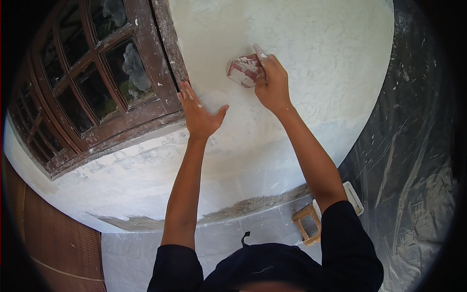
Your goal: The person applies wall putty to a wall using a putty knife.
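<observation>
My right hand (273,83) is closed on a small reddish rounded piece (244,70) smeared with white paste, held against or close to the pale wall (311,121). One finger stretches upward along its side. Whether the piece is a spreader or a pad, I cannot make out. To the left, my left hand (200,114) is open and empty, its fingers spread and dabbed with white. Its fingertips reach the edge of the brown wooden window frame (170,44), and the palm lies on or just off the wall.
Glass panes (124,68) fill the brown window at the left. Dark plastic sheeting (404,146) hangs along the right. Below, on grey floor tiles (131,253), stands a small tan and white stool-like object (307,224). A brown ribbed panel (61,238) is at the lower left.
</observation>
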The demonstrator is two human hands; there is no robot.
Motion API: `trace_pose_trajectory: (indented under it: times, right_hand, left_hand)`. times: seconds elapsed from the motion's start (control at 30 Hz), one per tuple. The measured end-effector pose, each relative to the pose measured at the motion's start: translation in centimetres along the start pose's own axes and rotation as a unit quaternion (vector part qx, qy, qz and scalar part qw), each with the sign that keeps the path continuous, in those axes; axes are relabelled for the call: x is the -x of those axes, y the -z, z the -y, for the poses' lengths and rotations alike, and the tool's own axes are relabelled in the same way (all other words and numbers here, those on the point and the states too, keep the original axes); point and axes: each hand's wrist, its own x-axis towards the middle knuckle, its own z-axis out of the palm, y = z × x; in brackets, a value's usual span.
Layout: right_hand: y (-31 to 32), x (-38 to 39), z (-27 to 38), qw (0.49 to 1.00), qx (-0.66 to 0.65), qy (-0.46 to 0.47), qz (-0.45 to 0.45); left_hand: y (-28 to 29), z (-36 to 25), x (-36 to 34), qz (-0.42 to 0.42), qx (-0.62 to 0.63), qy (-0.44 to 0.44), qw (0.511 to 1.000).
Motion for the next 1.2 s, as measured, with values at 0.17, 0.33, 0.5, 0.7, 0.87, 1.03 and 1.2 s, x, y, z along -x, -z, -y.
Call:
trace_pose_trajectory:
  times: [0.17, 0.33, 0.5, 0.7, 0.87, 1.03, 1.2]
  right_hand:
    - [1.8, -1.2, -1.3, 0.973, -0.018, -0.117, -0.197]
    - [0.6, -0.9, -1.0, 0.999, 0.044, 0.026, 0.006]
    - [1.1, -1.8, -0.4, 0.994, -0.024, -0.061, -0.089]
    - [1.5, -3.5, -0.3, 0.977, 0.007, -0.085, -0.194]
    - [0.0, -2.3, 0.6, 0.999, 0.018, 0.031, 0.004]
    - [1.4, -4.1, -0.5, 0.982, 0.023, -0.057, -0.178]
    - [0.0, -3.3, 0.7, 0.998, 0.008, 0.05, 0.046]
  left_hand:
    - [0.1, 0.0, 0.0, -0.003, 0.002, -0.012, 1.0]
    - [0.0, 0.0, -0.1, -0.001, 0.008, -0.004, 1.0]
    - [0.3, 0.1, 0.0, -0.002, 0.001, -0.009, 1.0]
    - [0.0, 0.2, -0.1, -0.01, 0.003, -0.021, 1.0]
    - [0.1, 0.4, 0.0, -0.007, 0.001, -0.022, 1.0]
    - [0.3, 0.3, -0.1, -0.01, 0.001, -0.018, 1.0]
    - [0.1, 0.3, -0.1, -0.005, -0.004, -0.023, 1.0]
